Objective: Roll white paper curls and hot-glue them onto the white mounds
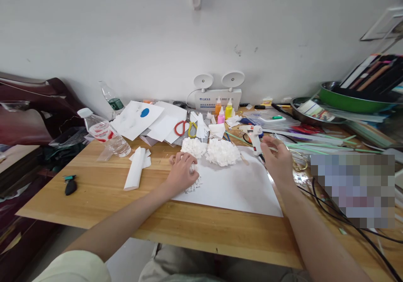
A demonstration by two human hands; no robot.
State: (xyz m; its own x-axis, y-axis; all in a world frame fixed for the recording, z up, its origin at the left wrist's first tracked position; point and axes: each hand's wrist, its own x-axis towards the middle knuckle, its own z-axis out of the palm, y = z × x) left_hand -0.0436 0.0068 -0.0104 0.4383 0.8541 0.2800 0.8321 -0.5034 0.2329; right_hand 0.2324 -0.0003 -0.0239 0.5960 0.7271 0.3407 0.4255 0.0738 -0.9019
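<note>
My left hand (184, 170) is closed over the left part of a white sheet (233, 189). A small whitish piece (191, 168) shows between its fingers, its kind unclear. Small white scraps (194, 184) lie just under that hand. Behind it sit two ruffled white clumps, a smaller one (193, 146) and a larger one (223, 152), which look made of paper bits. My right hand (278, 158) is beside the handle of a white hot glue gun (255, 139), fingers bent and apart. Whether they touch the handle is hard to tell.
Left are a water bottle (105, 133), a folded white paper strip (135, 168) and a black key fob (71, 185). Scissors (185, 128), paint bottles (229, 109) and an emergency light (218, 99) stand behind. Black cables (333, 212) and a green pan (359, 97) are right.
</note>
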